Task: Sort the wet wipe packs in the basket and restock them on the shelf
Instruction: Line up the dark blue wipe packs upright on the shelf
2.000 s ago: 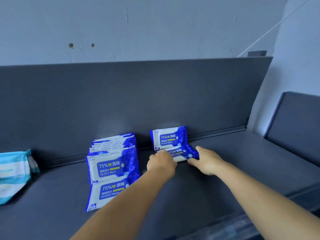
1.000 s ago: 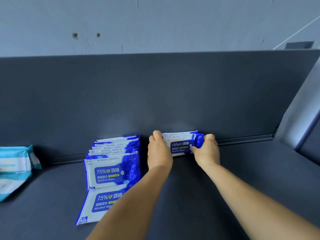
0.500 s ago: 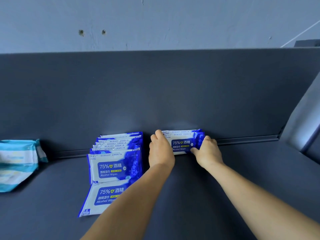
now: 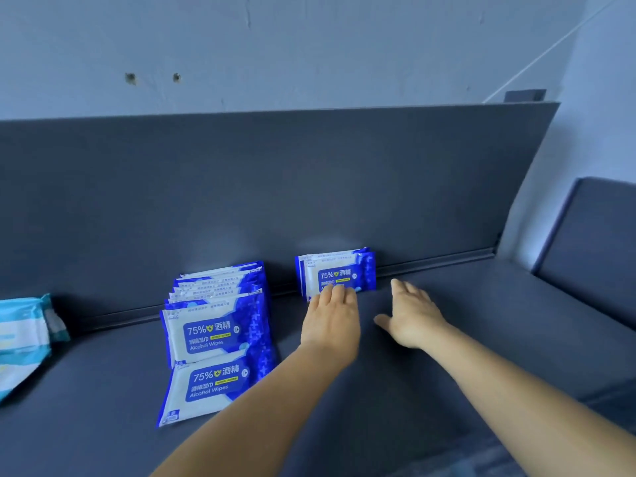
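Both hands have released the small stack of alcohol wipe packs (image 4: 339, 275), now upright against the shelf (image 4: 447, 321) back panel: left hand (image 4: 332, 320) flat, fingertips touching it, right hand (image 4: 411, 316) spread, empty; larger row (image 4: 216, 325) stands left, front pack fallen; basket unseen, remainder unknown.

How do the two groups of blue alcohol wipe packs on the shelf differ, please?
The left row holds many packs; the right group only a few. The left row's front pack has slumped forward; the right group stands upright against the back panel. The left hand touches only the right group. Both share the same blue label.
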### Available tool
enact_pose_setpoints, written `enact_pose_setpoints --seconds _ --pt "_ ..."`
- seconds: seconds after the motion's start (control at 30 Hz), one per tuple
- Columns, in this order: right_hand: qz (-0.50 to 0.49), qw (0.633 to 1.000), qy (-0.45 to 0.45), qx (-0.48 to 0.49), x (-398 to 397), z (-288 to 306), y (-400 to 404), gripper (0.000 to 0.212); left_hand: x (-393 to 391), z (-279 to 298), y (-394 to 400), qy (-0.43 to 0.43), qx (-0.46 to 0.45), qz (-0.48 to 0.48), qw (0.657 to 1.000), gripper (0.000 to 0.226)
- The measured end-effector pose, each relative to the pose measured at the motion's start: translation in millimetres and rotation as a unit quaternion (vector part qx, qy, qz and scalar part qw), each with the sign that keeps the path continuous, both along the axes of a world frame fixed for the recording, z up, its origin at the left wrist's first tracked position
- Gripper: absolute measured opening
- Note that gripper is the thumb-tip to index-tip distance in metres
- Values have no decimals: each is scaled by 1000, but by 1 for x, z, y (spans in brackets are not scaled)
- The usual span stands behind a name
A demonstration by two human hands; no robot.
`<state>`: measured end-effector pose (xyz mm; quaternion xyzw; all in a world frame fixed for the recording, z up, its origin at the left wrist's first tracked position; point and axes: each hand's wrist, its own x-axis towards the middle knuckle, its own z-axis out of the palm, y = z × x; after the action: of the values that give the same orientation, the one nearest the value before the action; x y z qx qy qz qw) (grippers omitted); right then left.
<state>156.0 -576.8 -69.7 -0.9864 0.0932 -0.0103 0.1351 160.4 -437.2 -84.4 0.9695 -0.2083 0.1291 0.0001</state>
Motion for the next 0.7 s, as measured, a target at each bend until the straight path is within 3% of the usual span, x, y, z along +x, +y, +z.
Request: enact_pose_setpoints --seconds 0.13,0.33,0.7 --pt "-24 999 7 -40 -51 4 -4 69 -24 10 -3 50 -13 -49 997 57" --pt "-128 991 -25 -39 -151 3 2 72 -87 19 -4 69 -31 -177 981 61" --pt "-332 943 -9 -19 -363 -25 6 66 -245 3 -40 108 -36 -398 910 53"
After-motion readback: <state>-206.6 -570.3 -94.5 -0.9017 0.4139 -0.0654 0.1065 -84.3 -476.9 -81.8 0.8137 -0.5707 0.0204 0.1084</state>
